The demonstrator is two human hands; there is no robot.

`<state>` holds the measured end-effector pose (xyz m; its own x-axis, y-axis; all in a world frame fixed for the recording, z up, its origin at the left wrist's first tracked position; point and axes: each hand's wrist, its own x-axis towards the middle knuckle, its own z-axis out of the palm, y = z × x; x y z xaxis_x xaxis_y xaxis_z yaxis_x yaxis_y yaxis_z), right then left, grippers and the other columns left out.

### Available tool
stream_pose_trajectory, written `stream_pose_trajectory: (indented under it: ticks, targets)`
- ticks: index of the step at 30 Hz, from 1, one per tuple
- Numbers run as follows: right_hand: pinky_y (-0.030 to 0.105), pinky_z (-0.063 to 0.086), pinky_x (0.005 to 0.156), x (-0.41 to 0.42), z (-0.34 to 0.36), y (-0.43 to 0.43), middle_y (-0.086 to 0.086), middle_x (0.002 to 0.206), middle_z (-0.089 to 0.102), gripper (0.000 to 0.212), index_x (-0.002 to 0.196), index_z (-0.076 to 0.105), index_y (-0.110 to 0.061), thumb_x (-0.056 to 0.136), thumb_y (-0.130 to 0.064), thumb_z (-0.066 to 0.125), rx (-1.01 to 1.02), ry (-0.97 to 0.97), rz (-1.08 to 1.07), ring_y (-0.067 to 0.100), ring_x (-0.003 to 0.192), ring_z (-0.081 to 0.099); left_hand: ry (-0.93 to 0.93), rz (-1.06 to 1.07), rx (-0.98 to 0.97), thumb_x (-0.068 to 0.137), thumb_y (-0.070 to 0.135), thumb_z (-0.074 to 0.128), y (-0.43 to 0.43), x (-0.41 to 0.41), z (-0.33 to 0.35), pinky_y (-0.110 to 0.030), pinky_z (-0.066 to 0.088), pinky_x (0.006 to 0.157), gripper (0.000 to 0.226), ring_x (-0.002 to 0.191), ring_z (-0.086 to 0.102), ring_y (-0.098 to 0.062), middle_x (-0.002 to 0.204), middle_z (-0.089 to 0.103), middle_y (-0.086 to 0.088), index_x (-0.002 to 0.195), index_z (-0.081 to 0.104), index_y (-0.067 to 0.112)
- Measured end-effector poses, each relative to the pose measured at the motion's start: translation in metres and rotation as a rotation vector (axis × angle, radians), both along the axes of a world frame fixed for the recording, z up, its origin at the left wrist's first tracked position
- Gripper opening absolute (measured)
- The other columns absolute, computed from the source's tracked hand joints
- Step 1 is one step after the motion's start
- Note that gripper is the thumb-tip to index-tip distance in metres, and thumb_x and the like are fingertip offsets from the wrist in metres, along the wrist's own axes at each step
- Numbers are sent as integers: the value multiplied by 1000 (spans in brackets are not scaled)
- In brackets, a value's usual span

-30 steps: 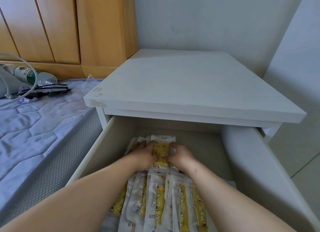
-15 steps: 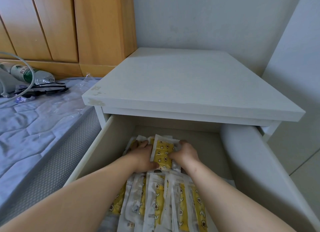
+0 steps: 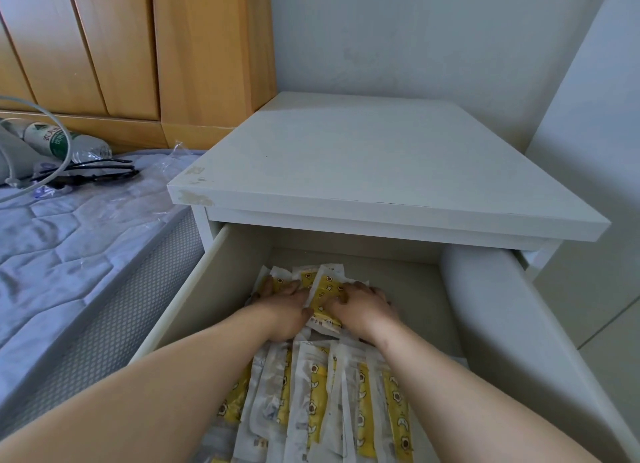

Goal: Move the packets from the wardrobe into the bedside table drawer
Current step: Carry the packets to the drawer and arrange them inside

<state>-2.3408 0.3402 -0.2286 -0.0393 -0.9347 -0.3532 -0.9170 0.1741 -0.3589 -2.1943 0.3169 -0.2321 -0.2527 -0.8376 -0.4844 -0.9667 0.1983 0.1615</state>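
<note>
At the back edge of the bedside table drawer (image 3: 194, 300), two hands settle the top packet (image 3: 323, 294).
Over the last second that packet has swung from lying square to slanting across the back row, and the hands have drawn slightly apart. The left hand (image 3: 282, 310) now lies fairly flat on the packets (image 3: 313, 397) toward the back left corner, thumb against the top packet's edge. The right hand (image 3: 363, 310) bends its fingers over that packet's right side, holding it down. Another row of packets fills the drawer's front edge. I'd judge this batch nearly placed. Whether the wardrobe (image 3: 207, 47) holds more can't be seen from here.
</note>
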Motion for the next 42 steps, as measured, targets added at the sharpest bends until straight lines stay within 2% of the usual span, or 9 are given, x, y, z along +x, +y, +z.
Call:
stream_pose_trajectory:
  ticks: [2,4,12,16,21,28,33,37,42]
  targets:
    - [44,19,112,0,-1,3,-2,158,16,87,151,18,-25,82,-71,45,14,70,49,27,143,16,-5,-17,8,100,47,18,-4,2,-6,-53,-1,117,58,144,-18,-34,160,-6,5,152,2,28]
    - [43,19,112,-3,-1,5,-2,159,10,93,151,11,-30,78,-64,57,4,100,72,28,144,13,-18,-39,6,99,48,19,-6,5,-10,-54,0,117,59,145,-16,-32,160,-5,2,152,5,27]
    - [43,9,116,-14,-5,8,-6,159,12,60,149,17,-36,96,-19,38,-39,-13,35,26,146,7,19,37,60,103,26,26,3,2,11,-43,5,119,50,143,-20,-33,160,3,-6,149,10,12]
    - [38,18,114,-8,2,12,0,152,31,53,144,32,-31,93,-30,45,-39,-83,17,25,141,22,84,100,59,102,27,27,1,4,8,-46,12,117,48,145,-11,-32,158,7,-12,146,16,14]
    - [36,32,103,-1,4,13,1,139,45,46,129,48,-32,85,-42,57,-69,-65,46,26,131,32,183,127,6,99,50,28,0,-1,5,-53,1,117,66,143,-18,-35,160,-4,-1,150,-9,32]
    - [31,34,94,-1,1,14,2,133,38,50,119,49,-28,76,-43,70,-61,-166,-9,26,128,29,77,27,-15,99,48,28,0,-3,0,-55,-2,115,60,144,-19,-30,159,-14,8,150,-1,34]
    - [39,33,107,3,-1,13,4,148,29,89,146,21,-36,73,-50,70,-56,-171,-2,29,137,27,118,73,-39,97,43,34,2,-5,-1,-52,-7,116,67,145,-18,-27,160,-7,4,150,-5,31]
    - [45,31,110,7,-1,12,7,146,33,83,143,27,-41,72,-60,65,-1,-89,25,29,135,30,151,107,-69,94,39,37,0,-6,-4,-51,-6,116,66,145,-15,-27,160,-1,1,149,0,30]
    - [39,29,107,1,-2,13,3,144,30,77,140,35,-38,73,-53,69,-38,-152,5,28,136,23,128,96,-96,95,37,37,3,-7,-4,-50,-4,117,60,145,-12,-27,159,3,1,148,11,29]
